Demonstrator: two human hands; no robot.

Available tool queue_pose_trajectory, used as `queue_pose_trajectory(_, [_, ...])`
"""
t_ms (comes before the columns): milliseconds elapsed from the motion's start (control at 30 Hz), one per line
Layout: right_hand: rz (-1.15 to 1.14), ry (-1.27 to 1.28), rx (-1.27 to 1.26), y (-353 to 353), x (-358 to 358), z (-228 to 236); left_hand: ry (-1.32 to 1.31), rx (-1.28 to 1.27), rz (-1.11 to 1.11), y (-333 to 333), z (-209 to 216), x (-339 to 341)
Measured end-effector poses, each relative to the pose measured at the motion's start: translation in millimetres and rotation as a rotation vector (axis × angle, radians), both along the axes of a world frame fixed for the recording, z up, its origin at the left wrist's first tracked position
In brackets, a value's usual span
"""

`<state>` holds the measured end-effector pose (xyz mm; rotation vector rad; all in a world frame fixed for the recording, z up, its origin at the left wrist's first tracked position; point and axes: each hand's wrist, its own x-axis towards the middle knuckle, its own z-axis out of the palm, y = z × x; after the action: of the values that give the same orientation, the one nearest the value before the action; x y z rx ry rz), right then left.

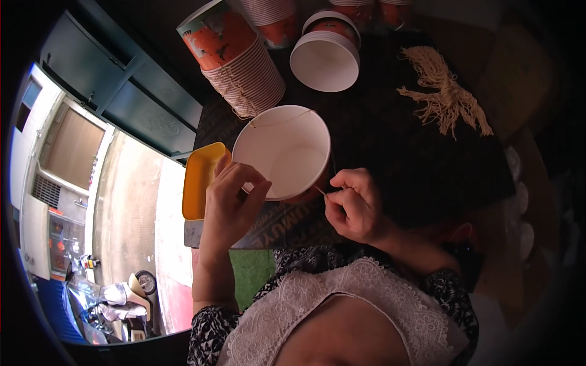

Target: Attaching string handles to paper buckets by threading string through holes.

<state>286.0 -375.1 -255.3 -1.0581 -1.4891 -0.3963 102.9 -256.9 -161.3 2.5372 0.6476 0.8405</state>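
A large paper bucket (284, 149), white inside with some orange on its outer wall, stands open side up on the dark table before me. A thin string (284, 124) runs across its far inner wall. My left hand (235, 190) is closed in a pinch at the bucket's near left rim; whatever its fingertips hold is too small to make out. To the right of the rim, my right hand (354, 204) is closed, pinching a thin pale string end that reaches toward the bucket's side. Beside my left hand sits a yellow plastic tray (195, 183).
A tall stack of paper buckets (241, 67) with strings hanging on it leans behind. Another white-mouthed bucket (325, 64) lies tipped at the back. A bundle of beige strings (448, 91) rests on the dark table (415, 171) at right. A doorway on the left shows a parked scooter (122, 299).
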Motion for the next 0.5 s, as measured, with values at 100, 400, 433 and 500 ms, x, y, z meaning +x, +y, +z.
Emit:
queue_pose_trajectory(100, [0.006,0.004,-0.011,1,0,1,-0.007,-0.010,-0.007,1,1,1])
queue_pose_trajectory(400, [-0.002,-0.019,-0.004,9,0,4,0.076,-0.047,-0.198,5,12,20])
queue_pose_trajectory(433, [-0.016,-0.030,-0.005,10,0,4,0.109,-0.113,-0.236,7,14,25])
queue_pose_trajectory(500, [-0.002,-0.022,-0.006,11,-2,6,0.163,-0.117,-0.319,13,18,30])
